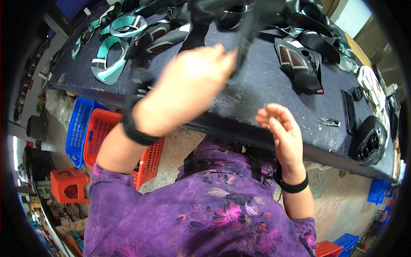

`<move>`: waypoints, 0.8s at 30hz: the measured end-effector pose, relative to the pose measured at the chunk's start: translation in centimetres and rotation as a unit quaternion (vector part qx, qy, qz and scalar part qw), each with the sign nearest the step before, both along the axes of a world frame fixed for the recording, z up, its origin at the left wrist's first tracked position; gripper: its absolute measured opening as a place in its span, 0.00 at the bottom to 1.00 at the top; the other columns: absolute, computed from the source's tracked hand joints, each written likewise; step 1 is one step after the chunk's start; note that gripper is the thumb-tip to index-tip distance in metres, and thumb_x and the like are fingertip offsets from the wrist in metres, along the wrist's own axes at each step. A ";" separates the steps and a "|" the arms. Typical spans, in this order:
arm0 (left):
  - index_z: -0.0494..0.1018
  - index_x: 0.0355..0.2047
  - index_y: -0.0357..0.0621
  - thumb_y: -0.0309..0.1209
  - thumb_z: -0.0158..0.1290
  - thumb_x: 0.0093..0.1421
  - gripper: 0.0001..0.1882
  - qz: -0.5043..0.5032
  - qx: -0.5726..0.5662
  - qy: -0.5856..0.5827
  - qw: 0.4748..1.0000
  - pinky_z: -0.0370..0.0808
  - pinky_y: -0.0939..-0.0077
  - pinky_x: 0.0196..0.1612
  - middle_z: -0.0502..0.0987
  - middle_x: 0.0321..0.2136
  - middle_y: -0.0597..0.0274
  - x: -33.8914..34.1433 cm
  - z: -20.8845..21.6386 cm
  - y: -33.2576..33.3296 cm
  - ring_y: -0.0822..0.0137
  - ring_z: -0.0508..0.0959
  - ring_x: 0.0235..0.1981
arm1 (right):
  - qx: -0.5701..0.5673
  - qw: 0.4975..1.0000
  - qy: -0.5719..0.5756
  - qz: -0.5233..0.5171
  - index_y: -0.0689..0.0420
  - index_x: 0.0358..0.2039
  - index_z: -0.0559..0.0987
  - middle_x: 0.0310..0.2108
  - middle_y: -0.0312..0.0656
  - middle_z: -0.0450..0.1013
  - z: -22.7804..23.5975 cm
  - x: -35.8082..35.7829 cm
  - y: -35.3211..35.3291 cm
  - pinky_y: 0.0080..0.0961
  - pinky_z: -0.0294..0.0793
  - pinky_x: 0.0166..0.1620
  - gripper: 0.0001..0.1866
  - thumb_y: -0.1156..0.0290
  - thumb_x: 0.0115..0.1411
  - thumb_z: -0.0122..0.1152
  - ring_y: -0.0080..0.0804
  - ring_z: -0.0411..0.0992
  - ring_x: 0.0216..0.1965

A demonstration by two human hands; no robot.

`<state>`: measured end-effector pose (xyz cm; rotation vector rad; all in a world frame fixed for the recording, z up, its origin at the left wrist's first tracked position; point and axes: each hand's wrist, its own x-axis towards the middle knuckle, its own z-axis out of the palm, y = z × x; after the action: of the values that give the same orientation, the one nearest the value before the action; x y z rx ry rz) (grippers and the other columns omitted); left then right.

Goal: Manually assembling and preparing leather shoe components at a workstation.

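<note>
My left hand [192, 81] is blurred by motion over the table [171, 92]. Its fingers close on a dark, smeared strip-like black piece [245, 43], whose exact kind I cannot make out. Close to the front edge, my right hand [282, 130] has its fingers curled against the thumb; anything pinched there is too small to see. Beyond the hands lie several black pieces that look like shoe uppers, one with brown panels [294, 60]. At the far left are grey ring-shaped pieces with teal lining [112, 60].
On the table's right are thread snips [329, 122], a dark phone-like slab [349, 112], a white cord bundle [371, 83] and a rounded black object [369, 141]. Below left stand a blue basket [76, 132], a red basket [100, 124] and a red stool [69, 184].
</note>
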<state>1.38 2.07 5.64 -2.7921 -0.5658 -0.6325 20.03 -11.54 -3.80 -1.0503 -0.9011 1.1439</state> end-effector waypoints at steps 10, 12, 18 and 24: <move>0.67 0.43 0.36 0.36 0.58 0.46 0.25 -0.099 -0.195 -0.052 0.975 0.67 0.63 0.50 0.68 0.46 0.43 0.7 -7.0 -2.6 0.48 0.69 0.47 | 0.174 0.783 -0.593 -0.071 0.61 0.33 0.75 0.35 0.44 0.72 -0.4 0.0 -0.1 0.31 0.70 0.41 0.11 0.82 0.46 0.58 0.42 0.71 0.37; 0.69 0.43 0.39 0.30 0.56 0.48 0.21 -0.008 -0.137 -0.072 0.988 0.67 0.63 0.50 0.68 0.46 0.47 -2.0 -5.9 -0.3 0.50 0.70 0.47 | 0.165 0.780 -0.596 -0.089 0.60 0.32 0.75 0.34 0.43 0.71 -0.8 -0.4 0.1 0.31 0.70 0.40 0.11 0.81 0.44 0.59 0.40 0.70 0.36; 0.69 0.47 0.43 0.25 0.53 0.49 0.22 0.008 -0.341 -0.051 0.939 0.65 0.65 0.51 0.70 0.45 0.52 -6.4 -8.5 1.9 0.54 0.70 0.47 | 0.199 0.743 -0.629 -0.111 0.62 0.26 0.75 0.31 0.44 0.69 -0.3 0.2 0.9 0.30 0.72 0.38 0.08 0.80 0.42 0.62 0.40 0.71 0.35; 0.70 0.43 0.43 0.26 0.59 0.42 0.24 -0.085 -0.304 -0.084 0.945 0.63 0.65 0.47 0.70 0.40 0.58 -2.7 -10.6 -2.2 0.58 0.69 0.44 | 0.123 0.684 -0.690 -0.201 0.61 0.26 0.74 0.35 0.45 0.69 1.0 4.7 0.3 0.30 0.70 0.41 0.06 0.80 0.45 0.61 0.41 0.70 0.39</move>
<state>-1.36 -0.18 -4.93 -3.4163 -0.6465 -0.8591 24.68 -11.28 -2.81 -1.7392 -1.7635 -0.3910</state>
